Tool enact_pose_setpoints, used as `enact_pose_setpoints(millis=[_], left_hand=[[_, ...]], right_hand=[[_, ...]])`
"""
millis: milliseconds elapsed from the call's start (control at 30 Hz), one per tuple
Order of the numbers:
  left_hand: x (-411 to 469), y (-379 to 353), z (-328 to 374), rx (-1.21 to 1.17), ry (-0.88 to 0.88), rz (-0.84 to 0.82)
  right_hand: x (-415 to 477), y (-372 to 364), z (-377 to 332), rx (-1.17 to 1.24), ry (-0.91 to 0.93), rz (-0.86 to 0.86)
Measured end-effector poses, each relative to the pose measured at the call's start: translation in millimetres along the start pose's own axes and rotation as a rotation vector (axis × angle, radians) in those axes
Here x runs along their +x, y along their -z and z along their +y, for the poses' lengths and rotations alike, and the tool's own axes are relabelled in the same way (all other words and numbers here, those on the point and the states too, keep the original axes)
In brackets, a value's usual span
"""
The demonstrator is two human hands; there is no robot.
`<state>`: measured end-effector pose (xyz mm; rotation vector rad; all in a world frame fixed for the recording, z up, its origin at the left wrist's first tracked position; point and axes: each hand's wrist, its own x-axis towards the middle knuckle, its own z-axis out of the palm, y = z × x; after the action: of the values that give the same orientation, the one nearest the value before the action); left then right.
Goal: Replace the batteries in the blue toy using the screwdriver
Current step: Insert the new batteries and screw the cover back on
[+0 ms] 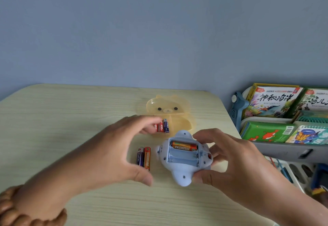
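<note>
The blue toy (182, 170) lies upside down on the wooden table (53, 119), its battery bay open. One orange battery (184, 146) sits in the far slot; the two nearer slots look bare. My right hand (229, 161) grips the toy from the right side. My left hand (115, 147) hovers over the table with fingers spread, its fingertips at several batteries (163, 126) lying in the yellow bear-shaped box (170, 112). Two loose batteries (144, 158), one purple and one orange, rest on the table left of the toy. No screwdriver or battery cover is visible.
The yellow box stands open behind the toy, lid up. A shelf rack with children's books (273, 101) stands right of the table edge, with white and blue bins (291, 174) below it. A blue wall is behind. A beaded bracelet (21, 208) is on my left wrist.
</note>
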<state>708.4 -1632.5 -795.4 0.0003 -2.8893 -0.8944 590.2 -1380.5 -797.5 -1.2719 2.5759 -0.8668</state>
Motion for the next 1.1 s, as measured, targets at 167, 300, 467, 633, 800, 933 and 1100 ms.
enact_pose_setpoints(millis=[167,300,467,633,800,933,1100], left_hand=[[-7.1,0.7,-13.1,0.164,0.061,-0.096],[-5.2,-1.8,-19.1,0.168,0.051,0.000],[-5.4,11.4,-14.7,0.094,-0.024,0.086],[0.3,11.5,2.3,-0.232,-0.125,0.263],[20.4,-5.4,21.3,-0.012,-0.162,0.381],[29.2,-12.0,34.4,0.185,-0.202,0.275],[33.7,-16.7,43.6,0.291,-0.216,0.240]], right_hand=[[0.4,-0.9,-1.6,0.034,-0.030,-0.003],[0.8,-2.0,-3.2,0.039,-0.035,-0.007],[1.0,-2.0,-1.4,0.049,-0.026,-0.001],[1.7,-3.3,0.4,0.056,-0.025,0.004],[1.7,-4.0,0.4,0.082,-0.025,0.010],[0.8,-5.3,1.0,0.096,-0.038,0.015],[1.1,-5.4,0.0,0.079,-0.030,0.017]])
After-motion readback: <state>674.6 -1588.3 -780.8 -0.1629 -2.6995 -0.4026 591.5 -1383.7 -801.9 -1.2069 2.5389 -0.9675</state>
